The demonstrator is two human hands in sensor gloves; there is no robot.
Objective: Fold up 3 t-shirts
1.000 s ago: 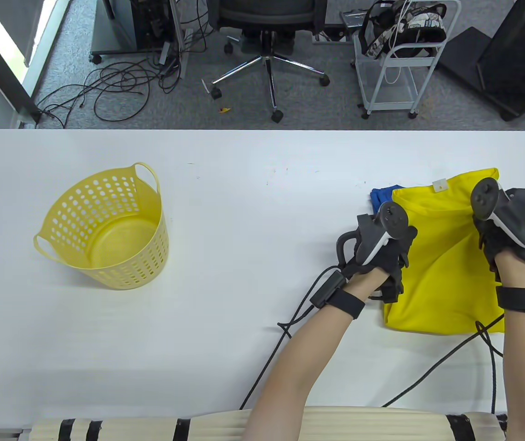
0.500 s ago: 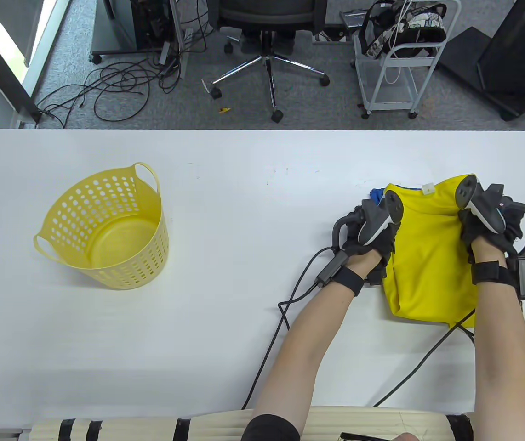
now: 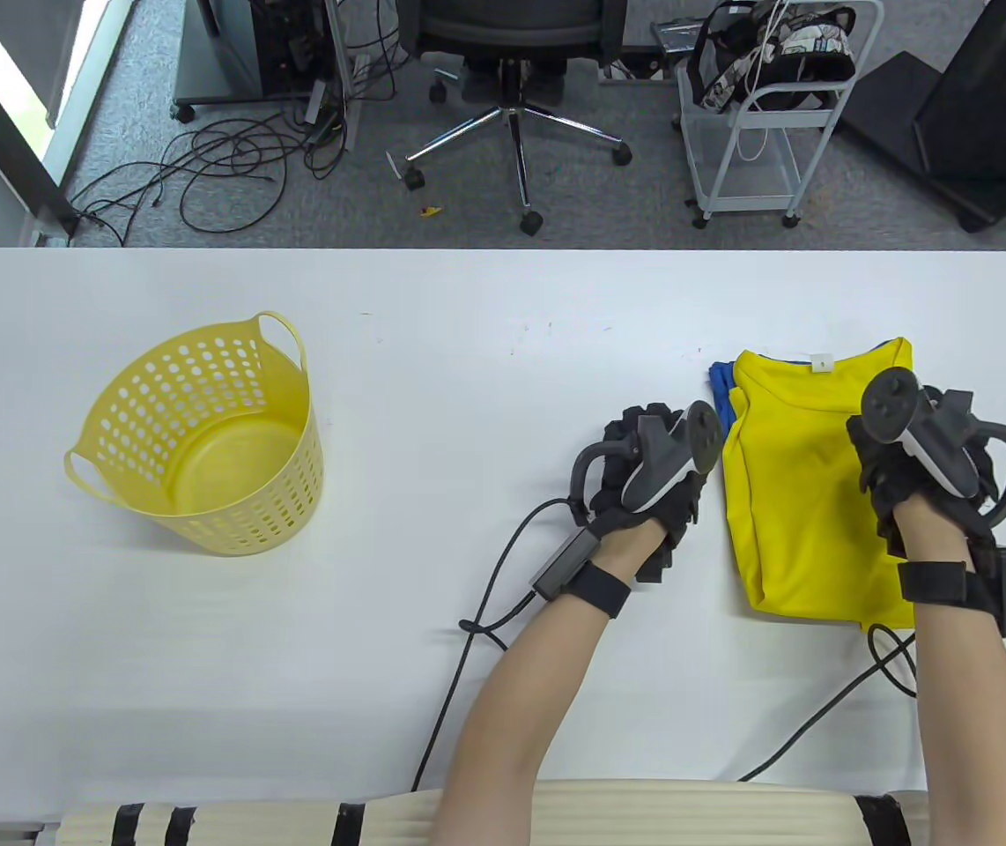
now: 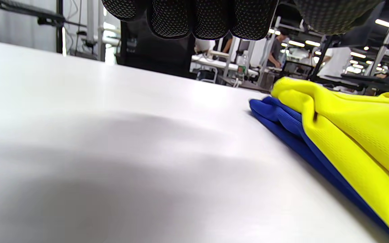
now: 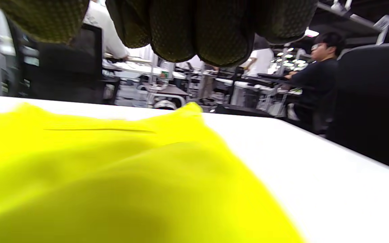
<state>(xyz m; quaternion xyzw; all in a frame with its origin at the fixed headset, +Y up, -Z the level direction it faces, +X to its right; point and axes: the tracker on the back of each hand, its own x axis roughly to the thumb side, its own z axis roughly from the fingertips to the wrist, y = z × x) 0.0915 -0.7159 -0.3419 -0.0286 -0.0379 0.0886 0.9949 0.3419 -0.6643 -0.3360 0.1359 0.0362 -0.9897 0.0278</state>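
Grip: neither hand holds cloth; left hand (image 3: pixel 644 476) hovers beside the stack, right hand (image 3: pixel 917 467) above it, fingers loosely curled.
Shirt: yellow shirt (image 3: pixel 807 493) folded on blue shirt (image 4: pixel 282 123), table's right.
Advice: press flat, square the edges.

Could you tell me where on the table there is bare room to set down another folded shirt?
The widest bare stretch lies between the basket and the left hand. The far strip of table behind them is bare too. The right end is crowded: the yellow shirt lies on a blue one, with the right hand over it.
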